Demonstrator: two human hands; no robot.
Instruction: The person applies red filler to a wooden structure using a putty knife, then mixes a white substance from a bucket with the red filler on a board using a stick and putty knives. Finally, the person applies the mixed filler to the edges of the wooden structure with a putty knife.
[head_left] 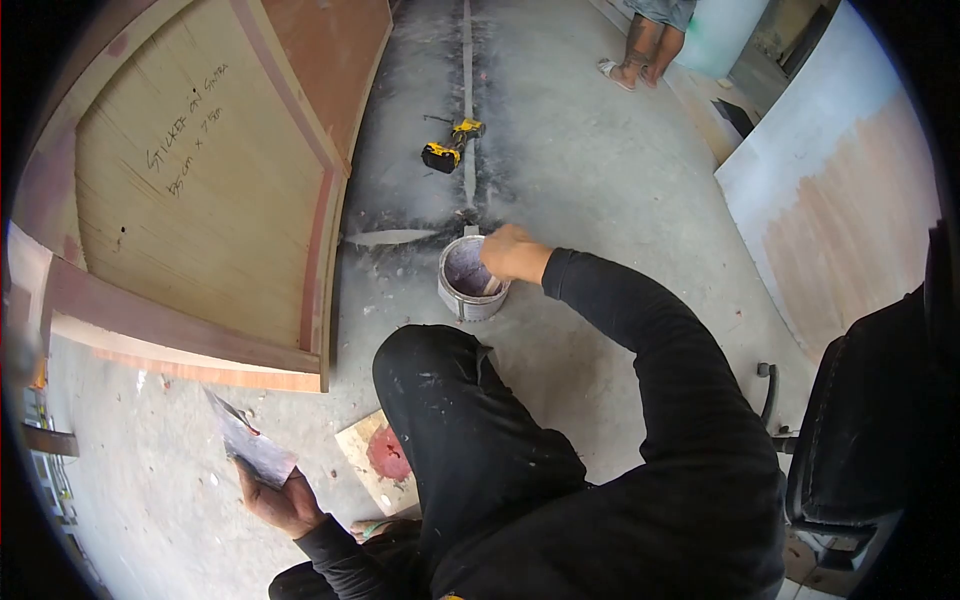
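Observation:
My left hand (280, 500) is closed on a thin flat grey plate (252, 448) smeared with pale material, held out at the lower left. My right hand (512, 252) is closed at the rim of a pail (474, 308) that stands on the floor in front of my knee. Below its fingers a pale stick-like tool (492, 286) reaches into the pail. Greyish-purple paste (465, 268) coats the inside of the pail. How far down the tool goes is hidden.
A large wooden panel structure (215, 190) with handwriting stands at left. Beyond the pail lies a yellow-black cordless drill (455, 148). A board with a red patch (385, 455) is beside my leg. A black chair (865, 420) and painted panel (840, 190) stand right; a person's legs (648, 50) show behind.

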